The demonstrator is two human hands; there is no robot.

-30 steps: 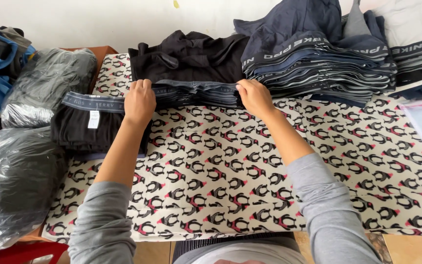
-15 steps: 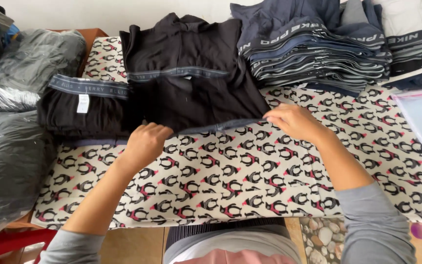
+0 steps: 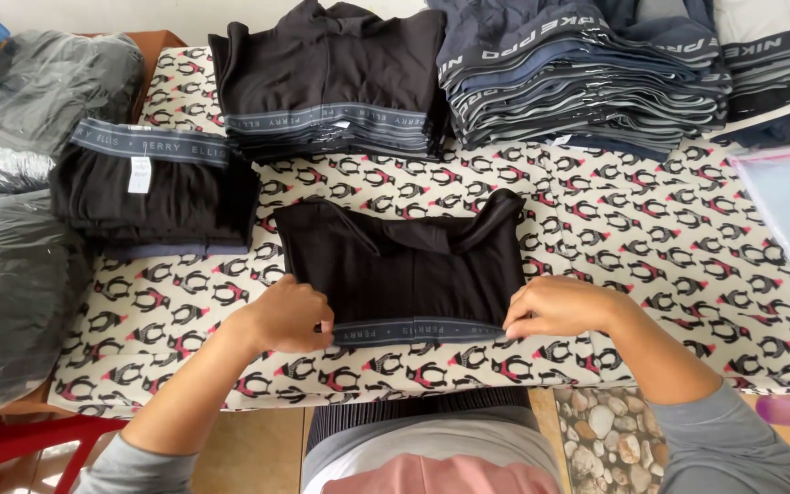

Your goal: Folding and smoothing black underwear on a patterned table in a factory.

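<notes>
Here the black briefs lie flat on the patterned cloth, extending away from the fingers, waistband nearest. Left hand and right hand pinch the waistband ends; its long axis spans between them, both equally near.

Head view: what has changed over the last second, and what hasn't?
Both hands, left hand and right hand, drew one black garment off the black stack toward the person, now gripping its waistband corners on the patterned cloth. The other stacks stayed put.
</notes>
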